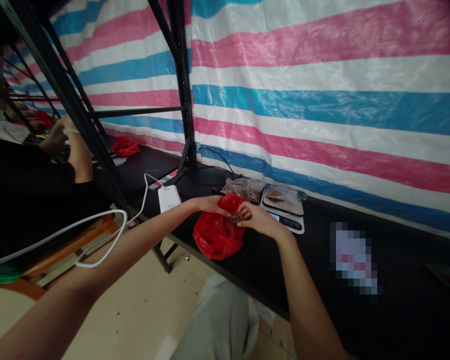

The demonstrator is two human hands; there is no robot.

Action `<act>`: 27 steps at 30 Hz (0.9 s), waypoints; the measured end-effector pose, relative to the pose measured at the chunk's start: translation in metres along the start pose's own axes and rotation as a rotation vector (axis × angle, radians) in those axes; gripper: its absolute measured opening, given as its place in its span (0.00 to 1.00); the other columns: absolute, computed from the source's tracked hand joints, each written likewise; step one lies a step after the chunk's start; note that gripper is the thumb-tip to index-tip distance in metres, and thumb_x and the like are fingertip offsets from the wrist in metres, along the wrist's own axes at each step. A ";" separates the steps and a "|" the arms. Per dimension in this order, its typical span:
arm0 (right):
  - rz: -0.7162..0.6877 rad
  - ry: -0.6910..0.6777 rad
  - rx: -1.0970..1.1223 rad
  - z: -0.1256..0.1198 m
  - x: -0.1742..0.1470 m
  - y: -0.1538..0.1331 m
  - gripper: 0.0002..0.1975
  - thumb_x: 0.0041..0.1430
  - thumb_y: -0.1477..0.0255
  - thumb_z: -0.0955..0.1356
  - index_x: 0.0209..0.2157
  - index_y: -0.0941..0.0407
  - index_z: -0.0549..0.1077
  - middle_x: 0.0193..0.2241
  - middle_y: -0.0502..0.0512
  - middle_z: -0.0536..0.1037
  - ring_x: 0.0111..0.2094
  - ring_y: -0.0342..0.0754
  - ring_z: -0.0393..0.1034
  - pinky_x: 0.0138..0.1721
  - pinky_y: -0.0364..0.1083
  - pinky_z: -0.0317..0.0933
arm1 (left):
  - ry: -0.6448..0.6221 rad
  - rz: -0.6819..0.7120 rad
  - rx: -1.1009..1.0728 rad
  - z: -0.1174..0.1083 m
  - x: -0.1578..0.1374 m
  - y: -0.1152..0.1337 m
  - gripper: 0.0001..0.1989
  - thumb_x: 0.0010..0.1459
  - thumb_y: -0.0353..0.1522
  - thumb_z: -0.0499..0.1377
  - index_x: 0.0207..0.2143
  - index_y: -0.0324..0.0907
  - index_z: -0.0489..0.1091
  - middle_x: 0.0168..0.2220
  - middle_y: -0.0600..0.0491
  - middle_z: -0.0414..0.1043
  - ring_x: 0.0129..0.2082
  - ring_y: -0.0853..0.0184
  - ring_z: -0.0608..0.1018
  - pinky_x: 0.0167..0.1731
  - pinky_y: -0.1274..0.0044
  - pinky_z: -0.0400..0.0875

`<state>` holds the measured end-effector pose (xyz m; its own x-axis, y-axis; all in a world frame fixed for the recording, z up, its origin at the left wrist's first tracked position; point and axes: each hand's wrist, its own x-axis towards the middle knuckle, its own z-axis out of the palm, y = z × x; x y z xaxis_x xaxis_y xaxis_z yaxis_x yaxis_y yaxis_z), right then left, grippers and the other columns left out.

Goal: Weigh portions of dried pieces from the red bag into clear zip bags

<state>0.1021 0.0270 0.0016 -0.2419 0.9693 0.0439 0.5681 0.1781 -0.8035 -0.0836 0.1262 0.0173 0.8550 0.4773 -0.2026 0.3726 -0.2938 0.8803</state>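
A red plastic bag (218,237) slumps at the front edge of the black table. My left hand (212,204) is closed on its upper rim, holding the mouth apart. At that mouth my right hand (252,216) has its fingers bunched around small brown pieces (235,217), whose exact kind is too small to tell. Just behind the hands lie several clear bags with brown contents (242,189). To their right is a flat kitchen scale (297,223) with a dark panel and lit display. One clear bag with brown contents (279,194) rests on its platform.
A white power bank-like box (169,198) with a white cable (147,187) sits left of the bag. Black metal posts (182,90) rise behind. Another person's arm (79,155) is at far left, near a second red bag (125,146). A blurred-out item (354,257) lies right.
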 end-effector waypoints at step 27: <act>0.122 -0.015 0.167 -0.005 -0.003 0.000 0.12 0.38 0.80 0.71 0.29 0.58 0.70 0.25 0.51 0.75 0.30 0.45 0.70 0.33 0.44 0.64 | 0.046 -0.099 -0.202 -0.003 -0.003 0.001 0.16 0.38 0.33 0.66 0.32 0.35 0.73 0.26 0.51 0.75 0.27 0.67 0.75 0.33 0.75 0.70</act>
<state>0.1067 0.0251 0.0046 -0.1913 0.9792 -0.0676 0.4556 0.0276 -0.8897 -0.0868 0.1266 0.0202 0.7988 0.5341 -0.2769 0.3705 -0.0741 0.9259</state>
